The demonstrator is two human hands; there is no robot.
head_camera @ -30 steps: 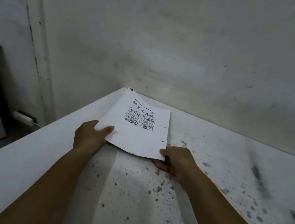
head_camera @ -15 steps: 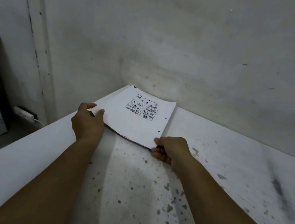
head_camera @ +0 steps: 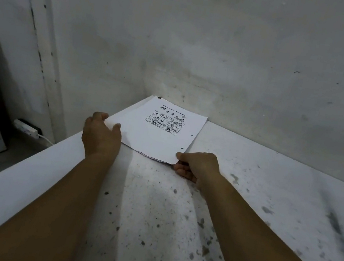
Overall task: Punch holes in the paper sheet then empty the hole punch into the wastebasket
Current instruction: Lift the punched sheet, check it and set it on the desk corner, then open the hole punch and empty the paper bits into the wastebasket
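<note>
Two hands (head_camera: pixel 102 135) (head_camera: pixel 197 165) hold printed paper (head_camera: pixel 160 137), writing unreadable.

Print on paper sheet (head_camera: pixel 161 133) too small, illegible.

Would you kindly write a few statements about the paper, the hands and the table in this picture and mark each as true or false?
1. The paper stack lies in the far corner of the table, next to the wall. True.
2. The top sheet is blank. False: it carries a printed grid of small pictures.
3. Two punched holes show near the stack's right edge. True.
4. The right hand rests on the middle of the sheet. False: it pinches the stack's near right corner.
5. The left hand is at the stack's left edge. True.
6. A hole punch stands beside the paper. False: none is in view.
</note>
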